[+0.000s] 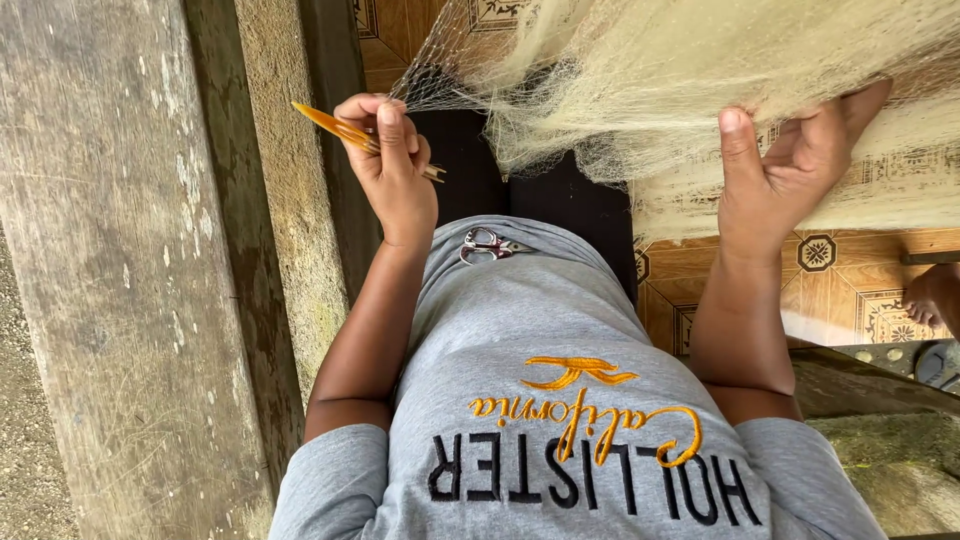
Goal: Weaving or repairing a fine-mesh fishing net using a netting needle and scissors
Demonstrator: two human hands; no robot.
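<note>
Nearest the camera is the person's own grey T-shirt with yellow and black lettering, and on its hem, at the lap, lies a small pair of metal scissors (loose, touched by neither hand).

Beyond the shirt, the left hand is curled shut, its thumb and fingers pinching a slim yellow netting needle that slants up and to the left out of the fist, with its other tip poking out near the wrist side. This hand sits right at the lower left edge of the fishing net, where the fine mesh is stretched thin.

The right hand is half closed, thumb upright and pressed against the pale bunched mass of the net, fingers bent behind it, gripping a fold. The net, cream-coloured and very fine, hangs across the top of the view between and above both hands, thickest in the middle and right.

There are no containers in view.

Under the net is a tiled floor in orange-brown with patterned squares. To the left runs a weathered wooden beam beside a rough concrete edge. At the far right edge, another person's bare foot rests on the tiles.
</note>
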